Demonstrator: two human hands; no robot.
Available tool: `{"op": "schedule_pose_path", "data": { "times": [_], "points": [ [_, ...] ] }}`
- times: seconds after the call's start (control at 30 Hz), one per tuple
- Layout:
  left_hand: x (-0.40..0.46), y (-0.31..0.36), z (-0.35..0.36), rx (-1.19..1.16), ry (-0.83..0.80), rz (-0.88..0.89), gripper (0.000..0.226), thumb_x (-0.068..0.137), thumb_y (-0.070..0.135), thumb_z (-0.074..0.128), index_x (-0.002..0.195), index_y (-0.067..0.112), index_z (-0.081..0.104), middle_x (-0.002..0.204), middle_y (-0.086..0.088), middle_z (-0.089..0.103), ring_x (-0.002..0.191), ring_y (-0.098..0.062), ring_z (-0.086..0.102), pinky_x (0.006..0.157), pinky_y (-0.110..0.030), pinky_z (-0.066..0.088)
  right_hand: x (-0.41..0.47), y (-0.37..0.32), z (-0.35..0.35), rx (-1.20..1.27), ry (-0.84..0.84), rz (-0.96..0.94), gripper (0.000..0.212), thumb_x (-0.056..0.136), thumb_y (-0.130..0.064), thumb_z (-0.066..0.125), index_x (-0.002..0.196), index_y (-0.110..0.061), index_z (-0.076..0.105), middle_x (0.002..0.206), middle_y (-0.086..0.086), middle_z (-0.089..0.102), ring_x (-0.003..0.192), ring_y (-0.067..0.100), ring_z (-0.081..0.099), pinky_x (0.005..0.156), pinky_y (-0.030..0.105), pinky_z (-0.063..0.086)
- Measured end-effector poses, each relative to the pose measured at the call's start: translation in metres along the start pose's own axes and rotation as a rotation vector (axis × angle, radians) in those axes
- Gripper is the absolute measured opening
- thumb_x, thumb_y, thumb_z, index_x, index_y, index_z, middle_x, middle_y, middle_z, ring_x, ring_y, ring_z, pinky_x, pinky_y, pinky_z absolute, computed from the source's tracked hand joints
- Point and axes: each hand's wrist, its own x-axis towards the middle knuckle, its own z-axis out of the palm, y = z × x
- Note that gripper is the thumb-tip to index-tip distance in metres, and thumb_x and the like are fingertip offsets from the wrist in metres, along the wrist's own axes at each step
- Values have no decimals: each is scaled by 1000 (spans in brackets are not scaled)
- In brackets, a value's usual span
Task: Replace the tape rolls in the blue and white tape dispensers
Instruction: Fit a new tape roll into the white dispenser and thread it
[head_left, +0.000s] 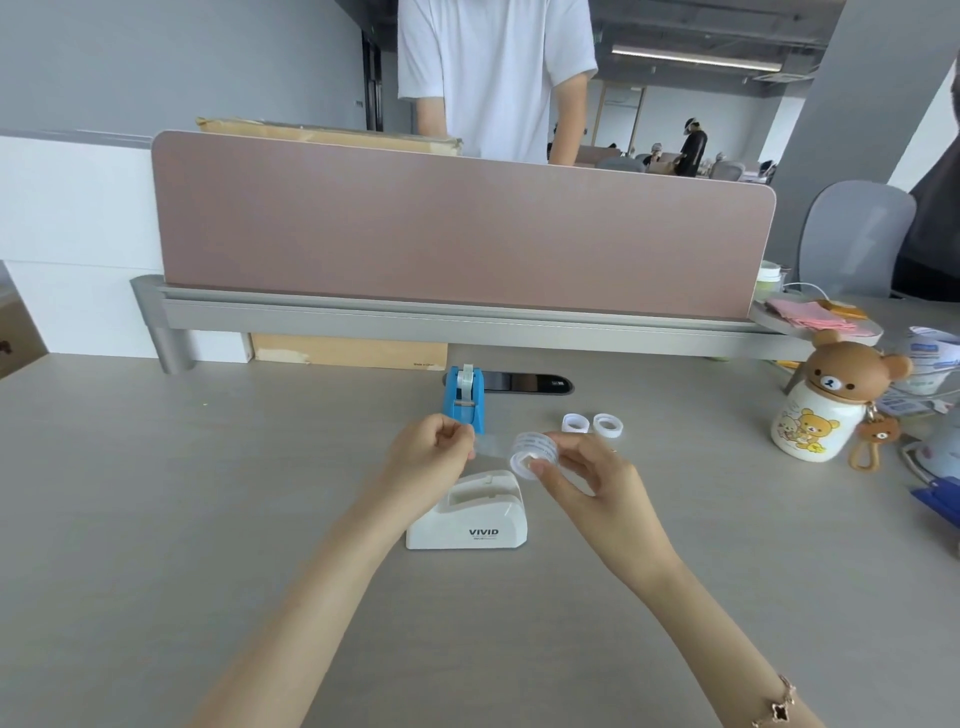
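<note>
- Two hands work just above the desk (208, 493): the right hand (587, 475) has its fingers closed around a new tape roll (532, 449), while the left hand (431, 457) pinches the roll's clear free end (488, 447), pulled out toward 9 o'clock.
- Risk: the stretched strip could fold back and stick to itself or to the fingers if tension slackens, which would make threading harder.
- Risk: the roll could be seated the wrong way round, so the strip would not feed over the cutter.
- White tape dispenser (467, 517) sits directly below the hands, and its open slot looks empty, awaiting this roll.
- Blue tape dispenser (464, 397), at 12 o'clock from the hands, already carries a roll.
- Two spent-looking cores (592, 425) lie side by side at 1 o'clock, apart from both dispensers.
</note>
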Motion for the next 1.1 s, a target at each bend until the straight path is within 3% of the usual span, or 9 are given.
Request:
{"op": "schedule_pose_path", "data": {
  "times": [0.13,0.23,0.37,0.47,0.57,0.67,0.87,0.97,1.1],
  "points": [
    [-1,-2,1,57,13,23,23,95,27,46,90,11,61,75,2,61,63,-12,51,59,-26,40,-1,0,1,90,-76,48,19,90,-22,62,108,-16,59,116,-15,66,99,-13,62,80,3,44],
    [1,-5,0,54,7,49,22,96,30,46,80,21,58,79,11,64,72,-10,55,69,-27,43,-1,0,3,119,-71,43,20,91,-19,61,107,-7,56,104,-3,71,92,-27,55,76,1,42],
    [3,-7,-1,25,18,77,22,95,31,50,74,26,56,75,18,62,63,-3,52,61,-25,40,3,2,2,247,15,109,14,89,-16,64,103,-18,62,93,-19,71,94,4,69,87,20,52],
    [2,-5,-2,7,-3,63,24,94,30,52,71,27,57,74,15,63,60,-3,51,64,-27,41,4,5,3,274,17,151,15,88,-15,65,103,-19,65,93,-24,71,93,11,69,93,32,53],
    [0,-3,-6,-10,-59,29,21,93,26,55,74,22,61,68,13,61,55,-4,48,59,-24,39,4,6,2,199,36,143,14,88,-17,66,101,-20,70,98,-12,74,92,6,70,87,22,52],
    [0,-2,-14,-28,-92,-33,16,94,22,56,87,12,66,58,13,55,51,-8,44,54,-19,39,4,5,-4,96,35,80,10,87,-17,67,95,-20,72,91,-11,75,85,2,68,72,5,48],
    [6,-6,-40,46,-154,-92,19,92,30,57,83,17,68,84,-2,66,56,-12,47,75,-27,46,6,6,-15,-60,-7,10,21,84,-15,69,95,-33,68,92,-22,71,88,4,66,82,11,50],
    [9,-10,-47,61,-176,-105,19,93,28,57,86,14,67,82,0,65,60,-14,46,70,-25,46,6,7,-15,-104,-16,-7,27,83,-14,69,95,-37,65,92,-27,68,88,0,65,85,12,49],
    [10,-13,-56,72,-210,-131,19,92,26,58,88,10,67,70,7,62,59,-9,46,59,-18,45,6,9,-10,-171,-46,-62,24,81,-13,70,99,-28,67,96,-16,72,91,3,65,85,11,47]
  ]
}}
